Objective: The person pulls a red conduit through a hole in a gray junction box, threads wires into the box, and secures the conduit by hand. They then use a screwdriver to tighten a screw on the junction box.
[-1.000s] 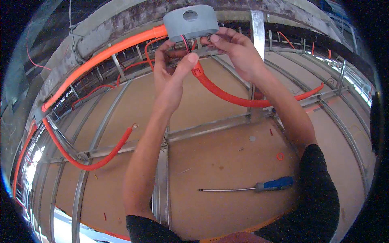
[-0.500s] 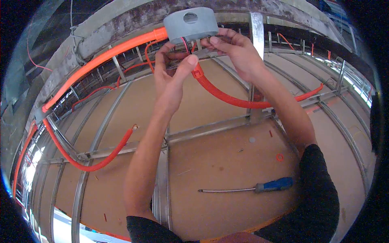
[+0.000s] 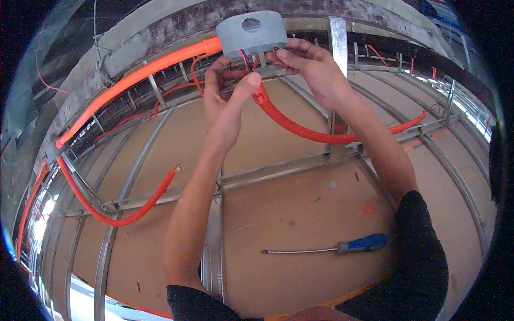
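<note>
A round grey junction box (image 3: 251,35) hangs at the top centre, with a round hole in its side. Just below it, my left hand (image 3: 227,101) is closed on a flat grey cover (image 3: 272,70), mostly hidden by the fingers. Thin red and dark wires (image 3: 244,59) run down from the box behind my left thumb. An orange connector (image 3: 261,96) joins the cover area to a flexible orange conduit (image 3: 305,130), which curves away to the right. My right hand (image 3: 316,69) pinches at the box's lower right edge; what lies between its fingertips is too small to make out.
A rigid orange conduit (image 3: 139,85) runs left from the box to another grey box (image 3: 53,151). A blue-handled screwdriver (image 3: 360,244) lies on brown board (image 3: 278,214) below. Metal channels (image 3: 278,174) cross the board. Another flexible conduit (image 3: 128,220) hangs at left.
</note>
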A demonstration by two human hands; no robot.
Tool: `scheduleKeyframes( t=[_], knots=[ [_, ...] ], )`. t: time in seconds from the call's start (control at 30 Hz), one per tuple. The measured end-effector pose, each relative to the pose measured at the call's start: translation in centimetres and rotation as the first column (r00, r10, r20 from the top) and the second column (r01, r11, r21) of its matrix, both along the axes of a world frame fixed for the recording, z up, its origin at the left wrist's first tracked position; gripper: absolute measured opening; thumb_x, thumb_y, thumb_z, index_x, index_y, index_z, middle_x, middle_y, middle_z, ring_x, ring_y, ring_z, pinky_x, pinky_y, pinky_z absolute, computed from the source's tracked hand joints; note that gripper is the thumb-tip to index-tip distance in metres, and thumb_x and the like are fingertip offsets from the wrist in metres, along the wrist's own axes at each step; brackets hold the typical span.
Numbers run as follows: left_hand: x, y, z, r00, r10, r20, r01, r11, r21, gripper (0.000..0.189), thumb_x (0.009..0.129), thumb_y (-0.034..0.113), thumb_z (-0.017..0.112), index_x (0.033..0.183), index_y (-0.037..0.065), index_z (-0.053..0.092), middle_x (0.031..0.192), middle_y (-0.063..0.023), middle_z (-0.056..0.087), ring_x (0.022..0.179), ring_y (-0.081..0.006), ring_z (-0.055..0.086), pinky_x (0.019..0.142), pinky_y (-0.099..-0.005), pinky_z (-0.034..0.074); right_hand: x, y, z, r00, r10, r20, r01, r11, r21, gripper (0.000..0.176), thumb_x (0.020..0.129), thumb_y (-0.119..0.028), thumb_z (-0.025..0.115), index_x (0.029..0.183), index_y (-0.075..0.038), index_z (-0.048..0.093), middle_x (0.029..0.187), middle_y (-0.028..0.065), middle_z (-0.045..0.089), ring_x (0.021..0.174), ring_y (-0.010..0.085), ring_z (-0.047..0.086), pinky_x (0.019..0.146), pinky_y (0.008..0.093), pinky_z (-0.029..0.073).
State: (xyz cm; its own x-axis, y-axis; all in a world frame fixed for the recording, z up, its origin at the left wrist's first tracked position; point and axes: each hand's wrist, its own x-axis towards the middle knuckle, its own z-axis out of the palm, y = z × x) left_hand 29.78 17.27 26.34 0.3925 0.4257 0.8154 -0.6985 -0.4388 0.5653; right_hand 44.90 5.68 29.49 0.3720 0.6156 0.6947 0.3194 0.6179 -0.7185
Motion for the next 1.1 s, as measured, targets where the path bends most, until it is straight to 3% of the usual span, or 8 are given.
scheduleKeyframes(
  t=[0.13,0.33,0.43,0.77,0.83,1.03,1.07,1.1],
  knots=[
    [0.2,0.5,0.0,1.000,-0.019,0.000,0.019,1.000,0.021,0.078,0.077,0.031,0.079,0.134,-0.003,0.037,0.106,-0.0099,0.055,0.096,-0.0168,0.058,0.085,-0.0305,0.048,0.1,0.3,-0.1,0.992,-0.119,0.037,0.121,0.991,-0.049,0.031,0.090,-0.019,0.066,0.118,-0.006,0.059,0.110,0.0062,0.068,0.104,0.0144,0.061,0.086,0.0286,0.044],
    [0.1,0.1,0.0,1.000,0.002,-0.004,-0.002,1.000,0.010,0.078,0.078,0.032,0.079,0.134,-0.002,0.038,0.106,-0.0102,0.055,0.096,-0.0173,0.057,0.085,-0.0310,0.047,0.3,0.0,0.0,1.000,0.003,0.022,-0.003,1.000,-0.018,0.033,0.089,-0.016,0.067,0.118,-0.004,0.058,0.108,0.0050,0.066,0.101,0.0142,0.061,0.085,0.0286,0.044],
    [0.2,0.3,-0.1,1.000,0.012,-0.007,-0.012,1.000,0.021,0.077,0.078,0.032,0.079,0.134,-0.002,0.038,0.107,-0.0105,0.055,0.098,-0.0173,0.056,0.085,-0.0316,0.047,0.0,0.1,-0.1,0.993,-0.117,0.028,0.118,0.992,-0.035,0.033,0.089,-0.016,0.067,0.119,-0.004,0.058,0.108,0.0046,0.066,0.101,0.0140,0.061,0.085,0.0280,0.043],
    [0.3,0.2,-0.1,0.999,-0.020,0.032,0.020,1.000,0.001,0.076,0.078,0.031,0.079,0.134,-0.001,0.039,0.107,-0.0105,0.056,0.098,-0.0167,0.056,0.086,-0.0315,0.046,0.5,0.5,-0.4,0.998,-0.061,-0.004,0.061,0.998,0.014,0.045,0.083,-0.021,0.075,0.120,-0.002,0.059,0.100,0.0069,0.068,0.091,0.0163,0.061,0.082,0.0292,0.046],
    [0.3,0.1,-0.1,0.999,-0.031,0.036,0.031,1.000,0.006,0.075,0.078,0.031,0.079,0.134,-0.001,0.040,0.107,-0.0106,0.057,0.098,-0.0169,0.056,0.087,-0.0315,0.046,0.3,0.4,-0.3,0.997,-0.082,0.011,0.082,0.997,-0.001,0.030,0.089,-0.021,0.067,0.114,-0.006,0.061,0.105,0.0034,0.067,0.101,0.0125,0.060,0.085,0.0277,0.042],
    [1.1,0.8,-0.4,0.999,-0.038,0.038,0.040,0.998,-0.038,0.065,0.079,0.030,0.078,0.126,0.000,0.046,0.105,-0.0076,0.058,0.096,-0.0143,0.055,0.087,-0.0297,0.045,0.9,0.7,-0.1,0.988,-0.095,0.120,0.092,0.995,0.029,0.036,0.087,-0.021,0.069,0.115,-0.001,0.060,0.102,0.0115,0.068,0.090,0.0220,0.064,0.077,0.0318,0.048],
    [1.3,1.3,-0.2,0.998,-0.031,0.049,0.030,1.000,0.006,0.063,0.079,0.030,0.078,0.125,0.000,0.047,0.104,-0.0069,0.058,0.096,-0.0138,0.055,0.086,-0.0291,0.045,0.2,0.1,-0.2,0.997,-0.072,0.006,0.072,0.997,0.027,0.023,0.089,-0.022,0.068,0.105,-0.006,0.065,0.101,0.0029,0.068,0.099,0.0120,0.061,0.083,0.0282,0.045],
    [1.3,1.6,-0.2,0.998,-0.025,0.063,0.021,0.998,0.053,0.062,0.079,0.030,0.079,0.123,0.000,0.048,0.104,-0.0062,0.058,0.096,-0.0132,0.055,0.086,-0.0285,0.045,-0.4,-0.3,0.1,0.996,-0.091,-0.013,0.091,0.996,0.007,0.023,0.089,-0.022,0.068,0.105,-0.006,0.065,0.101,0.0029,0.068,0.099,0.0120,0.061,0.083,0.0282,0.045]
  ],
)
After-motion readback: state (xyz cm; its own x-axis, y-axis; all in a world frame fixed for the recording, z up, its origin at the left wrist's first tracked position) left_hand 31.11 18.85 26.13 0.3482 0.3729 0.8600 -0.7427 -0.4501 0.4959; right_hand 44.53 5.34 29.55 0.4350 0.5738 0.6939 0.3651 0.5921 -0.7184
